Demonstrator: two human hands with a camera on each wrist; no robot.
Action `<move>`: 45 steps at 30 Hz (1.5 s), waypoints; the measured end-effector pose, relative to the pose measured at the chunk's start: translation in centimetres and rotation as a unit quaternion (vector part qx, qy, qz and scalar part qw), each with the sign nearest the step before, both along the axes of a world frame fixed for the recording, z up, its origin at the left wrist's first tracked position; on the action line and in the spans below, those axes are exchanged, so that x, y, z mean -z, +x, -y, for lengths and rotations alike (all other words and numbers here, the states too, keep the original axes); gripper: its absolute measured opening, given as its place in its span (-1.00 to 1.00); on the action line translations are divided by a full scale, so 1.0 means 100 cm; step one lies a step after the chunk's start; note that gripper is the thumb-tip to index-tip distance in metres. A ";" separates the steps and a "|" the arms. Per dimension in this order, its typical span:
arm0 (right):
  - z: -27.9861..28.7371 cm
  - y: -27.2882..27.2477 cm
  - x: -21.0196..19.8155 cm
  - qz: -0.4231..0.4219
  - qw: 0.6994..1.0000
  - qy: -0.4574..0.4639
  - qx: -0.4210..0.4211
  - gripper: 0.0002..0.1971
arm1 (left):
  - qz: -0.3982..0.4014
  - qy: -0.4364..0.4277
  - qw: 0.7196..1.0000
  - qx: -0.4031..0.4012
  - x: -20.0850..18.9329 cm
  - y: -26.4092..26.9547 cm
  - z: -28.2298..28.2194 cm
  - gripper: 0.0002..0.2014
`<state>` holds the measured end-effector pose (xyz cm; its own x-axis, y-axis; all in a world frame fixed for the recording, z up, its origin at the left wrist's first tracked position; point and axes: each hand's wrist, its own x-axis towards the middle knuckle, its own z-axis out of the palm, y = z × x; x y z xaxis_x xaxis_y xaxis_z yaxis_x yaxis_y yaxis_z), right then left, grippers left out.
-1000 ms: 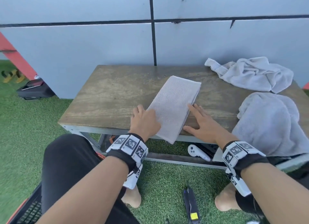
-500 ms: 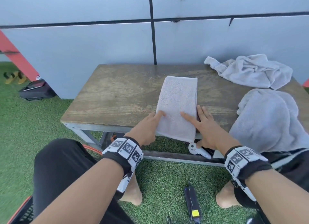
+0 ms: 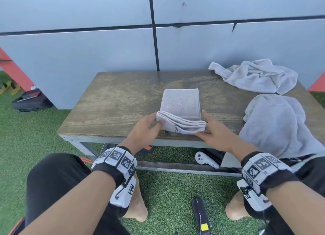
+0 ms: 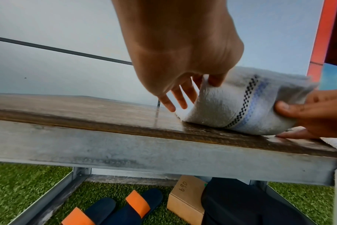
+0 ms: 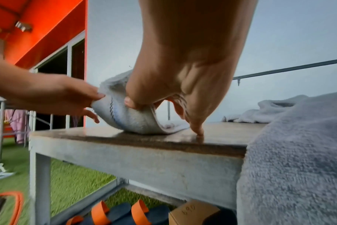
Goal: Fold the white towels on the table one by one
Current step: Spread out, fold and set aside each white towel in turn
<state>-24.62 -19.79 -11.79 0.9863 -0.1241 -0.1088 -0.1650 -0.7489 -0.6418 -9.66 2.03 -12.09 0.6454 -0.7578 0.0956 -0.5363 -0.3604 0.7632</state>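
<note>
Basically, the person's mid-fold on one towel (image 3: 181, 110): it lies at the front middle of the table (image 3: 112, 101), near end lifted and curling back over the flat far part. The left hand (image 3: 146, 127) pinches the left corner of that raised end, thumb on top; the right hand (image 3: 213, 129) has the same grip on the right corner. Holding both corners probably keeps the edge square as it goes over. In the right wrist view the right little finger touches the tabletop, likely as a brace. A crumpled towel (image 3: 255, 75) sits at the far right, and another towel (image 3: 274, 125) drapes off the near right edge, both probably waiting their turn.
</note>
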 end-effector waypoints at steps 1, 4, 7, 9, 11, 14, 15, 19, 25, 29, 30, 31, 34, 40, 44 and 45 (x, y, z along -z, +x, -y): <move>0.000 -0.001 -0.005 0.014 1.000 0.005 -0.016 -0.62 | -0.015 -0.023 1.000 -0.002 -0.001 -0.003 0.000 -0.79; 0.000 -0.001 -0.010 0.019 0.999 0.040 0.024 -0.65 | -0.026 -0.071 0.997 -0.026 0.000 -0.007 0.004 -0.77; 0.000 0.006 -0.008 0.025 0.997 0.031 0.065 -0.40 | -0.028 -0.084 0.993 -0.077 0.004 -0.005 0.012 -0.79; 0.001 0.015 -0.009 0.023 0.996 0.044 0.075 -0.45 | -0.043 -0.071 0.992 -0.093 0.007 0.000 0.018 -0.78; 0.007 0.027 -0.008 0.025 0.995 0.044 0.091 -0.45 | -0.056 -0.040 0.992 -0.102 0.009 0.009 0.026 -0.73; 0.015 0.045 -0.003 0.007 0.989 0.055 0.133 -0.50 | -0.039 0.031 0.990 -0.135 0.013 0.023 0.046 -0.67; 0.017 0.051 -0.001 0.000 0.987 0.061 0.149 -0.50 | -0.030 0.052 0.988 -0.145 0.015 0.026 0.053 -0.68; 0.029 0.070 0.012 -0.027 0.977 0.071 0.199 -0.48 | 0.012 0.150 0.974 -0.170 0.022 0.037 0.072 -0.67; 0.046 0.093 0.012 0.001 0.978 0.020 0.207 -0.52 | 0.076 0.099 0.977 -0.171 0.009 0.061 0.096 -0.68; 0.051 0.101 0.029 -0.016 0.971 -0.077 0.224 -0.50 | 0.118 0.146 0.965 -0.183 0.025 0.063 0.103 -0.62; 0.049 0.101 0.035 -0.014 0.967 -0.118 0.227 -0.49 | 0.137 0.154 0.959 -0.196 0.030 0.061 0.104 -0.61; 0.047 0.102 0.040 -0.005 0.961 -0.150 0.233 -0.48 | 0.148 0.158 0.954 -0.209 0.032 0.060 0.106 -0.60; 0.047 0.105 0.046 0.009 0.951 -0.176 0.254 -0.46 | 0.144 0.174 0.946 -0.231 0.033 0.060 0.111 -0.58; 0.048 0.110 0.040 -0.031 0.946 -0.178 0.269 -0.44 | 0.148 0.188 0.942 -0.236 0.030 0.060 0.113 -0.57; 0.050 0.110 0.040 -0.021 0.943 -0.171 0.286 -0.47 | 0.142 0.198 0.941 -0.234 0.026 0.063 0.114 -0.56; 0.052 0.110 0.041 -0.018 0.943 -0.162 0.291 -0.49 | 0.133 0.200 0.943 -0.232 0.025 0.064 0.114 -0.56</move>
